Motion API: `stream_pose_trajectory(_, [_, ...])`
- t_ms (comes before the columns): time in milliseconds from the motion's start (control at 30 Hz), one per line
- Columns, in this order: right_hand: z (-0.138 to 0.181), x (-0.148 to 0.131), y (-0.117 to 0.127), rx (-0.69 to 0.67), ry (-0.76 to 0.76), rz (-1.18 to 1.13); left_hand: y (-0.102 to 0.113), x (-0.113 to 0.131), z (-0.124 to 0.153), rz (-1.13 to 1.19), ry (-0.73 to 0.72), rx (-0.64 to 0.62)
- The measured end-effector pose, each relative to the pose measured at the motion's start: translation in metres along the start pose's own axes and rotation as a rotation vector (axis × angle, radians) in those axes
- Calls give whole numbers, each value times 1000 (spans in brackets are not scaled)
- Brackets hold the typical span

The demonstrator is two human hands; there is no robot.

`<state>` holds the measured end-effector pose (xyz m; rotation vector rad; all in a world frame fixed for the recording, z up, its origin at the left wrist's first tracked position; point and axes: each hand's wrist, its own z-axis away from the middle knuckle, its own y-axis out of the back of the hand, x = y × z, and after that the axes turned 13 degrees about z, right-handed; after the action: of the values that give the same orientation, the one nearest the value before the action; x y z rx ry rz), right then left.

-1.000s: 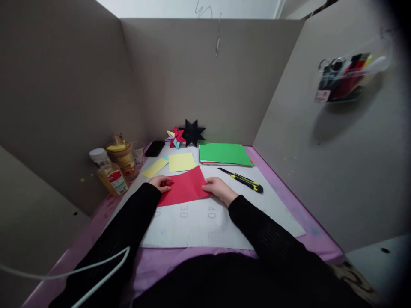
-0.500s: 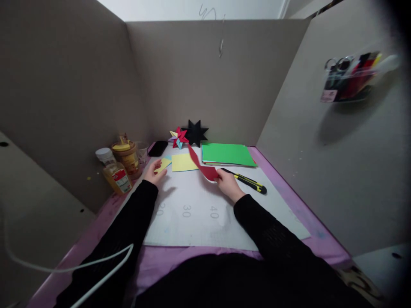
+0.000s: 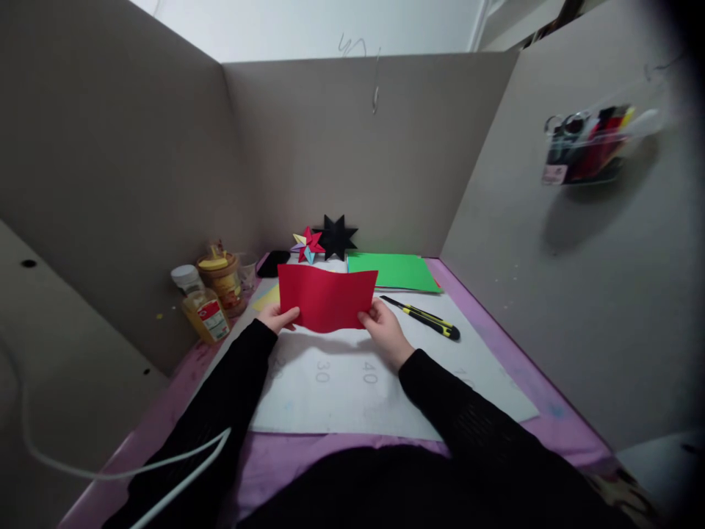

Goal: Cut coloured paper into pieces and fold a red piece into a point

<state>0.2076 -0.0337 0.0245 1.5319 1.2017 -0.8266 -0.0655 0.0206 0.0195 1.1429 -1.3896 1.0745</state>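
A red sheet of paper (image 3: pixel 326 297) stands upright above the white mat (image 3: pixel 352 382), facing me. My left hand (image 3: pixel 278 317) pinches its lower left corner and my right hand (image 3: pixel 382 327) pinches its lower right corner. Both arms wear black sleeves. A yellow paper piece (image 3: pixel 268 297) lies partly hidden behind the red sheet on the left.
A yellow-black utility knife (image 3: pixel 427 317) lies right of my right hand. Green paper stack (image 3: pixel 393 270) sits behind it. A red folded star (image 3: pixel 309 244) and black star (image 3: pixel 337 236) stand at the back. Jars and a bottle (image 3: pixel 206 312) stand left. Cardboard walls surround; a tool pouch (image 3: pixel 589 143) hangs right.
The red sheet lay flat under both hands, then my right hand alone lifted it edge-on. Now both hands hold it upright by its lower corners.
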Motion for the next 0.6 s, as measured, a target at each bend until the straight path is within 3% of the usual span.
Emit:
stream_pose_trajectory(100, [5,-4,-13,-23,-204,-208,6,9,-3,94,-97,323])
stream_pose_trajectory(167, [14,-14,-30,-184,-338,-391,13,15,-5,236,-178,467])
stream_pose_trajectory(300, [36,-38,-78,-1120,-459,-663,20,20,-7,441,-193,542])
stream_pose_trajectory(367, [38,-43,-99,-1350,-473,-699,18,19,-6,470,-147,532])
stream_pose_trajectory(400, [35,-43,-105,-1366,-465,-671,16,19,-6,473,-119,524])
stream_pose_trajectory(433, [29,-40,-108,-1280,-442,-607,13,18,-6,476,-91,515])
stream_pose_trajectory(467, [22,-35,-107,-1061,-399,-515,10,18,-5,481,-63,500])
stream_pose_trajectory(500, [13,-29,-102,-764,-345,-408,7,17,-5,492,-33,482])
stream_pose_trajectory(533, [4,-23,-95,-339,-277,-300,4,17,-4,507,-3,465])
stream_pose_trajectory(600, [-13,-9,-73,-64,-227,-251,-4,18,-2,542,52,428])
